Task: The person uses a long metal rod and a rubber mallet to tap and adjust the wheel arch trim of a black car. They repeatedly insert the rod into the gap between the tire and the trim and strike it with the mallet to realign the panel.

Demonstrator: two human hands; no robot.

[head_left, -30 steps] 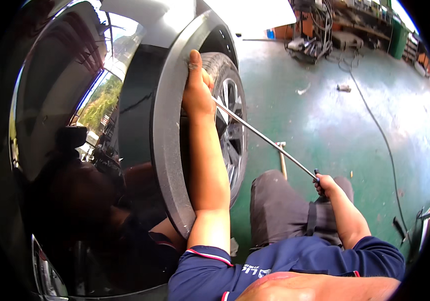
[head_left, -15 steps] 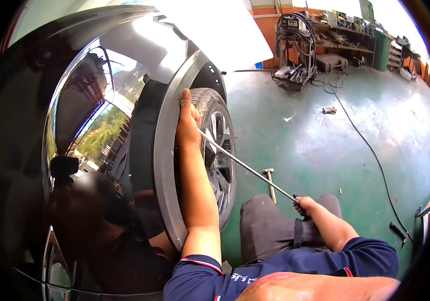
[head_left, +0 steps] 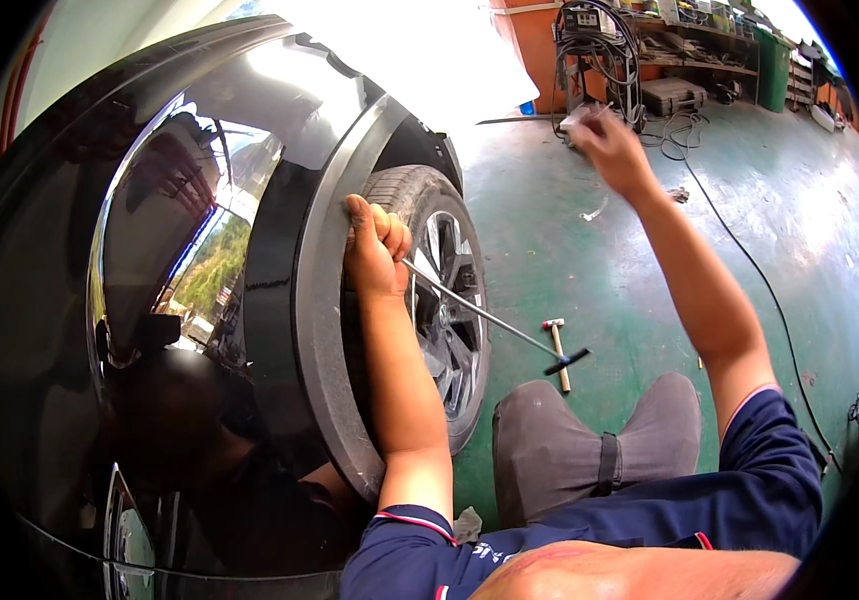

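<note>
My left hand (head_left: 379, 245) is closed at the edge of the grey wheel-arch trim (head_left: 321, 300), thumb pointing up, fingers curled around the upper end of a T-handled metal rod (head_left: 479, 312). The rod slants down to the right past the wheel (head_left: 444, 300), and its black crossbar handle (head_left: 566, 362) hangs free above the floor. My right hand (head_left: 604, 145) is raised far forward, away from the rod. Motion smears its fingers, so what they hold, if anything, cannot be made out. The black car's fender and headlight (head_left: 184, 220) fill the left side.
A hammer (head_left: 556, 350) with a wooden handle lies on the green floor behind the rod's handle. Farther off stand a cable-draped cart (head_left: 589, 50), a grey case (head_left: 673, 95), shelves and a green bin (head_left: 773, 70). A black cable (head_left: 749, 270) runs along the floor at right.
My right hand has let go of the rod's handle and swung up and forward. My left hand stays at the wheel arch, with its fingers more visible.
</note>
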